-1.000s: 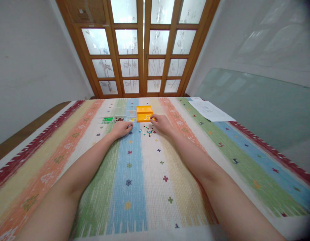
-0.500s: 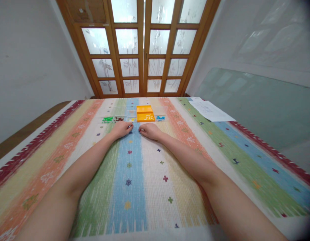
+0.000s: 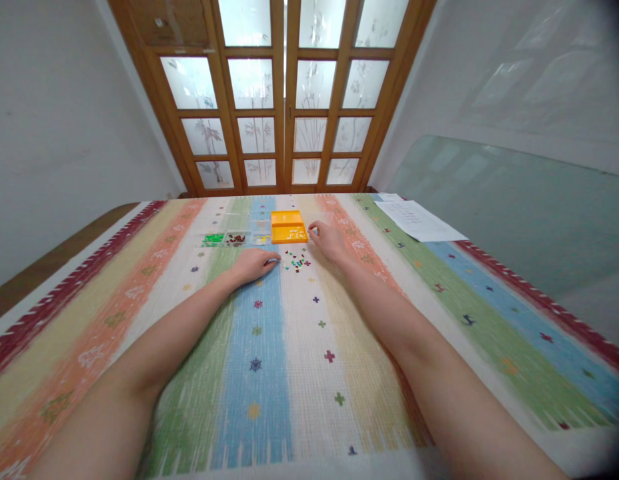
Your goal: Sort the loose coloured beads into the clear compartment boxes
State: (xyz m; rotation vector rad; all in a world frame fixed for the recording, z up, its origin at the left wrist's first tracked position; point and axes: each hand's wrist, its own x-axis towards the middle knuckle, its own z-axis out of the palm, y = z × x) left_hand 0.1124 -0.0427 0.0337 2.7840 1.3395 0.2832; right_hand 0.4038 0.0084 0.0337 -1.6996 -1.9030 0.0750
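Far out on the striped cloth lies a small heap of loose coloured beads (image 3: 295,261). My left hand (image 3: 254,263) rests just left of the heap, fingers stretched toward it, nothing visible in them. My right hand (image 3: 327,239) is right of the heap, beside the orange tray (image 3: 288,227) that holds a few pale beads; its fingers are curled in a pinch at the tray's right edge, and what they hold is too small to name. Clear compartments with green beads (image 3: 214,238), dark red beads (image 3: 235,238) and yellow beads (image 3: 262,239) stand in a row left of the tray.
A striped woven cloth (image 3: 269,353) covers the whole table. A sheet of paper (image 3: 419,221) lies at the far right. A glass pane (image 3: 514,200) leans against the right wall. Wooden doors with frosted panes (image 3: 284,100) stand beyond the table's far edge.
My right hand left the bead heap and moved right and away, to the orange tray's right edge, uncovering the beads. My left hand slid slightly right toward the heap.
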